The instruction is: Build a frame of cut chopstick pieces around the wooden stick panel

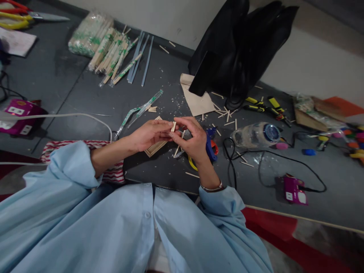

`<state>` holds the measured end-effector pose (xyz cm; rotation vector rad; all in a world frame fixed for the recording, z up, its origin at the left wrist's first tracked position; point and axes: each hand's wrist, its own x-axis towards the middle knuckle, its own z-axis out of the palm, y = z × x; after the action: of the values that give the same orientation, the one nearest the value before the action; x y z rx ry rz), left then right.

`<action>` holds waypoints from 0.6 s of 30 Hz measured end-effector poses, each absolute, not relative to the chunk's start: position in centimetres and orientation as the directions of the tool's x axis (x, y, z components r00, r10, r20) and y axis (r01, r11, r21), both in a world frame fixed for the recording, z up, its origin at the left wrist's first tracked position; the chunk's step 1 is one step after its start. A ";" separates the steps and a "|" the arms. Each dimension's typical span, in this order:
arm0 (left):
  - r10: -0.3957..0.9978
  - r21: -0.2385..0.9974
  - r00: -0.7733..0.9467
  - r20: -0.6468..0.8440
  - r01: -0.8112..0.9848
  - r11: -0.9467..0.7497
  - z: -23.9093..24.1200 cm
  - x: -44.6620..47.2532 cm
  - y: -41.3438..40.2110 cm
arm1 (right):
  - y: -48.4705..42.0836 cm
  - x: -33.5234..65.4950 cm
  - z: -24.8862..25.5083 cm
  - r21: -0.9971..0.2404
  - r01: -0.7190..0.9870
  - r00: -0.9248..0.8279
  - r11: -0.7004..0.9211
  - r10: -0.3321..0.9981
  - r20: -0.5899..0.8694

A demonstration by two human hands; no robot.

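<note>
Between the fingertips of both hands is a small bundle of short wooden stick pieces (pixel 173 127). My left hand (pixel 149 135) pinches it from the left, thumb on top. My right hand (pixel 193 138) closes on it from the right with thumb and fingers. Just under my left hand a small wooden stick box (pixel 155 148) lies on the table, partly covered by the hand. A blue glue gun (pixel 210 144) with an orange part lies beside my right hand, which hides some of it. Loose cut sticks (pixel 179 146) lie below the hands.
Wrapped chopsticks (pixel 113 57) and grey-blue strips (pixel 139 58) lie at the back left. A black bag (pixel 227 49) stands behind, with a phone (pixel 205 74) against it. Right are a plastic bottle (pixel 253 135), pliers (pixel 256 104), and a purple power adapter (pixel 294 189) with a trailing cable.
</note>
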<state>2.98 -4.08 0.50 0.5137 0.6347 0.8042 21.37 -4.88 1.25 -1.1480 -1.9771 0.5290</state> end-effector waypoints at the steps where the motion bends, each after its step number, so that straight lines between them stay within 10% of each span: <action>1: 0.787 0.637 0.527 -0.320 -0.496 0.591 0.5 3.0 -4.1 | -4.9 21.4 1.3 -0.669 0.543 -0.295 0.507 0.861 0.414; 18: 0.772 0.634 0.553 -0.315 -0.482 0.604 0.9 3.0 -4.3 | -4.7 21.4 0.9 -0.665 0.532 -0.284 0.524 0.850 0.443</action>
<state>3.05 -4.26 0.86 0.5194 0.6199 0.7818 21.45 -4.73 0.94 -1.1269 -1.9634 0.5030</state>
